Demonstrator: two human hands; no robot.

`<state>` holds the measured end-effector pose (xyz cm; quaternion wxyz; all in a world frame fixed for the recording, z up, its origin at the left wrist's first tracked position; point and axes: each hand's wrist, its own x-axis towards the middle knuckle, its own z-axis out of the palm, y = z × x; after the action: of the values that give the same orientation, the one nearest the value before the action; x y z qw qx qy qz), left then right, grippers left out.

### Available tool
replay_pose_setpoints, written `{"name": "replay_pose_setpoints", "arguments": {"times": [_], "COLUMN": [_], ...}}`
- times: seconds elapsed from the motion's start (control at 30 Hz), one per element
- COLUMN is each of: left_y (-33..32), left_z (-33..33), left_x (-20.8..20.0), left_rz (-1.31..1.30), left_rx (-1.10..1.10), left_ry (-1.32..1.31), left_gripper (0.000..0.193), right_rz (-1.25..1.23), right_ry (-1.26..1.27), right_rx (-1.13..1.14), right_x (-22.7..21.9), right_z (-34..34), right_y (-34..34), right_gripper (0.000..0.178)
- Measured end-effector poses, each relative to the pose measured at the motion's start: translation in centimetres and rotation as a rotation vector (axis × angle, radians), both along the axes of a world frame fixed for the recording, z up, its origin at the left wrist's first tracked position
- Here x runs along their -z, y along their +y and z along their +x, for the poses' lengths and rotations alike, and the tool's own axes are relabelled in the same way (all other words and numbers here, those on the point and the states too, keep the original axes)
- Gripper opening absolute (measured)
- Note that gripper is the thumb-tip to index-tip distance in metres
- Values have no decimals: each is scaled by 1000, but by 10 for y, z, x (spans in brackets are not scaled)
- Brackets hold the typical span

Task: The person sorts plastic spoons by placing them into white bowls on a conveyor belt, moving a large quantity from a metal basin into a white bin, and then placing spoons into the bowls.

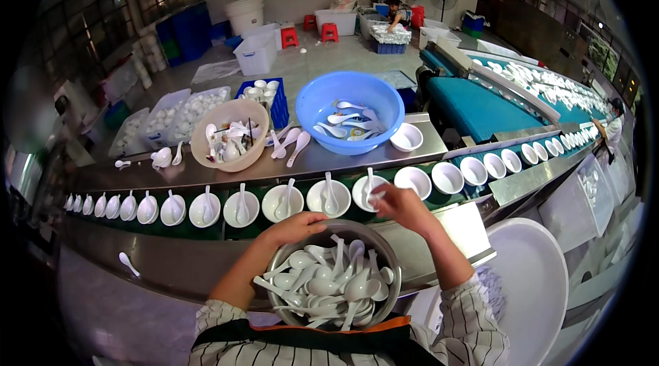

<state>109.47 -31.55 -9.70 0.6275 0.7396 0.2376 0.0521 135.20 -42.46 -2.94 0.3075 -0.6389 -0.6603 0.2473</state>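
A round metal basin heaped with white spoons stands directly in front of me. My left hand lies over its far left rim, fingers stretched out and holding no spoon. My right hand reaches past the basin to a white bowl on the green conveyor belt. Its fingers are pinched at a white spoon standing in that bowl, handle pointing away; the fingers partly hide the contact. Bowls to its left each hold a spoon, such as this bowl. Bowls to its right, like this bowl, have no spoon.
Beyond the belt, a blue basin and a beige basin hold spoons on a metal ledge. One loose spoon lies at left. A large white tub stands at right. Co-workers are at the far right and back.
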Motion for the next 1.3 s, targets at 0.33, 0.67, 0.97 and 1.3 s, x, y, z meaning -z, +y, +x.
{"name": "replay_pose_setpoints", "arguments": {"times": [0.33, 0.67, 0.97, 1.3], "left_y": [-7, -9, -31, -65], "left_z": [32, 50, 96, 78], "left_x": [-12, 8, -21, -36], "left_rz": [32, 34, 45, 756], "left_rx": [66, -61, -97, -100], "left_ry": [-20, -49, 27, 90], "left_gripper": [25, 23, 24, 22], "right_rz": [-36, 72, 402, -57], "right_ry": [-342, 269, -176, -381], "right_rx": [-597, -364, -246, -643], "right_x": [14, -29, 85, 8], "right_z": [-61, -5, 56, 16], "right_y": [-48, -14, 119, -3], "right_gripper": [39, 26, 31, 37]}}
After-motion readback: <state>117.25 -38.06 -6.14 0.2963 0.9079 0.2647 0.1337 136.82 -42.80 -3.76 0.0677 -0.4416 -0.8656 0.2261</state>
